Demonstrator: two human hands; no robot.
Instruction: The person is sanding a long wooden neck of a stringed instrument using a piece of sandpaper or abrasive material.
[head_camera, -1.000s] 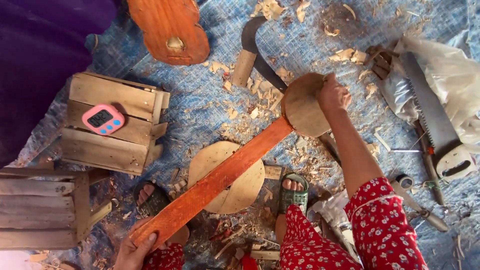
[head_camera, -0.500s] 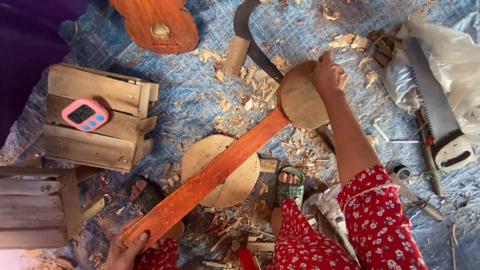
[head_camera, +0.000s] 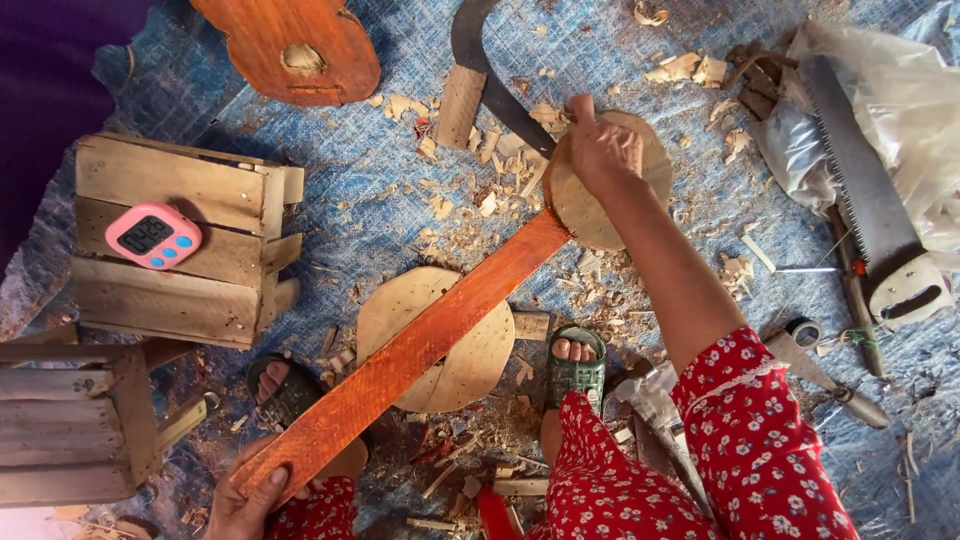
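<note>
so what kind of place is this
Likely an informal woodworking spot on the ground: wood shavings litter a blue tarp, a hand saw lies nearby, and both hands hold an orange wooden plank.

We work on the ground, on a blue woven tarp (head_camera: 330, 215).
Around us, pale wood shavings (head_camera: 470, 165) litter the tarp in even daylight. We see a rough wooden crate (head_camera: 215, 245) at left, another slatted crate (head_camera: 70, 425) below it, and crumpled clear plastic sheeting (head_camera: 900, 110) at right.

Bright, even daylight; soft, short shadows. Sharp focus throughout, slight wide-angle bending at edges, mild glare far right.
</note>
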